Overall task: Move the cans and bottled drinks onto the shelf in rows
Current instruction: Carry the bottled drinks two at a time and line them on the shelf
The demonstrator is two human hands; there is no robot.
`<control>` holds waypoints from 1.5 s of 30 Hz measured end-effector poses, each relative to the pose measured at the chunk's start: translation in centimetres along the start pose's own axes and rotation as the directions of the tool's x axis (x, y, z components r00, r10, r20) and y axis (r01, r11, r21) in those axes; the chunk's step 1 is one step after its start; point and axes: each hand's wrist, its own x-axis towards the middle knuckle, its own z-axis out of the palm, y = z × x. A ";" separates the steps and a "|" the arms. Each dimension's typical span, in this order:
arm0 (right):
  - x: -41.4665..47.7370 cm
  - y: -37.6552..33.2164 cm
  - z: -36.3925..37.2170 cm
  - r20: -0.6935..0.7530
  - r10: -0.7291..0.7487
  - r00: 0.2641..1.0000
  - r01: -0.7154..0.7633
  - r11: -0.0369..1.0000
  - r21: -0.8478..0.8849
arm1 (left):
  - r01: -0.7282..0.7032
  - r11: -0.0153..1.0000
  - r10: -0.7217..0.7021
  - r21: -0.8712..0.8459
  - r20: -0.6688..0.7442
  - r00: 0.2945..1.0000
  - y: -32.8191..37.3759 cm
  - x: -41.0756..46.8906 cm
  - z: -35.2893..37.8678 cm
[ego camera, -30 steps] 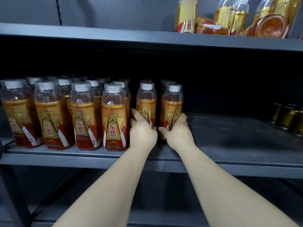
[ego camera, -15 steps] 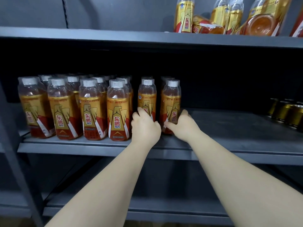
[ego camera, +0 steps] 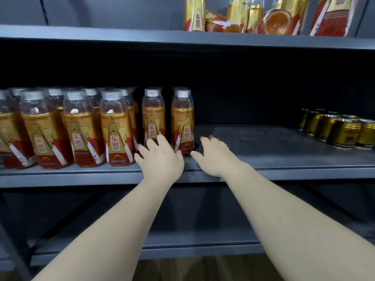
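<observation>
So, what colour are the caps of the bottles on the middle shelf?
The caps are white; the head view shows them best.

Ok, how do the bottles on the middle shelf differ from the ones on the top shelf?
The middle-shelf bottles stand upright in rows; the top-shelf bottles are jumbled, some lying down. The middle-shelf bottles fill the left; the top-shelf bottles sit at the right. Both carry gold-and-red labels.
</observation>
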 end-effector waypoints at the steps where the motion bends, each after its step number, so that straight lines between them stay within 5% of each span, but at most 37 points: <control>1: -0.1 0.2 0.1 0.012 -0.006 1.000 0.006 1.000 -0.001 | 0.001 1.000 -0.001 0.009 0.003 1.000 0.2 0.0 0.3; 11: 0.3 0.0 -3.3 0.197 -0.009 0.980 0.014 1.000 -0.026 | 0.022 0.995 -0.037 0.097 0.156 0.987 2.9 0.7 -1.7; 24: -5.1 -3.2 -13.6 0.459 0.089 0.884 -0.080 0.996 -0.040 | -0.009 0.986 -0.060 0.169 0.396 0.916 4.7 -1.1 -13.4; 34: -8.4 -4.3 -25.0 0.482 0.137 0.865 -0.155 0.988 -0.002 | -0.023 0.982 -0.074 0.185 0.500 0.863 11.1 -1.0 -24.4; 45: -8.7 -1.8 -36.0 0.413 0.199 0.889 -0.213 0.977 -0.013 | -0.148 0.980 0.064 0.135 0.488 0.871 19.8 1.3 -31.3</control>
